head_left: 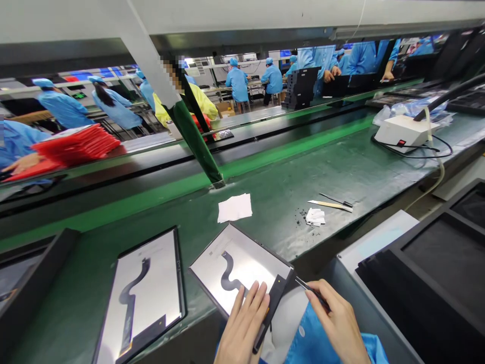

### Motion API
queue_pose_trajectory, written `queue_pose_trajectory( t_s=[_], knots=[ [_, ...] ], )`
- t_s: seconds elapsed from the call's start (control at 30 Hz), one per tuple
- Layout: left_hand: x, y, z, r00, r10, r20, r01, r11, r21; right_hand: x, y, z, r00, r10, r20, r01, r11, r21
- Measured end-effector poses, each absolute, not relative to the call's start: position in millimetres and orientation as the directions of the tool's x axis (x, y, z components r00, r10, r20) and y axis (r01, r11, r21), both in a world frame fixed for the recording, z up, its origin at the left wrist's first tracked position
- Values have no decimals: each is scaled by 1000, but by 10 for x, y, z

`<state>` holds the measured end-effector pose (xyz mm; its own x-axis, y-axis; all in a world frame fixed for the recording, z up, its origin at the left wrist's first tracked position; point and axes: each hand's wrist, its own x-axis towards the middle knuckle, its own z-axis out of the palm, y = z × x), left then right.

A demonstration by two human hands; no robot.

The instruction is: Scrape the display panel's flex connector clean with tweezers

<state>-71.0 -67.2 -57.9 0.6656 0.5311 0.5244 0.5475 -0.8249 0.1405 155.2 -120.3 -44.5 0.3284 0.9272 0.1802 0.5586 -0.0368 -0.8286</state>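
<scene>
My left hand lies flat with its fingers stretched over the lower part of a silver-backed screen panel. A dark, curved ribbon cable runs across that panel, which juts over the table's front edge. Pinched in my right hand is a pair of dark tweezers, whose tips reach the panel's right corner. To the left, a second silver-backed panel with a similar ribbon cable rests on the green table. A white cloth sits just beyond the nearer panel.
Black trays stand at far left and lower right. A pale-handled tool and crumpled white wipe lie right of centre. A slanted post rises behind. A white device is farther right. People in blue work beyond.
</scene>
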Motion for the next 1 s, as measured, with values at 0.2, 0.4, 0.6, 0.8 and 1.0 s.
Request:
queue_pose_trajectory(
  t_s=[0.2,0.4,0.6,0.8,1.0],
  knots=[
    [-704,-672,-599,656,537,530,556,-819,141,1542,-1201,-462,318,933,166,555,-42,-831],
    [-616,-680,-569,626,525,576,563,-816,131,1527,-1228,-471,293,933,209,584,-2,-811],
    [-501,-682,-501,584,525,619,559,-813,162,1449,-1271,-425,294,907,302,615,63,-786],
    [-483,-666,-398,567,552,611,555,-804,212,1410,-1255,-383,339,866,367,641,73,-764],
    [-482,-643,-305,545,547,635,559,-802,211,1400,-1204,-293,350,836,422,658,102,-746]
  ],
)
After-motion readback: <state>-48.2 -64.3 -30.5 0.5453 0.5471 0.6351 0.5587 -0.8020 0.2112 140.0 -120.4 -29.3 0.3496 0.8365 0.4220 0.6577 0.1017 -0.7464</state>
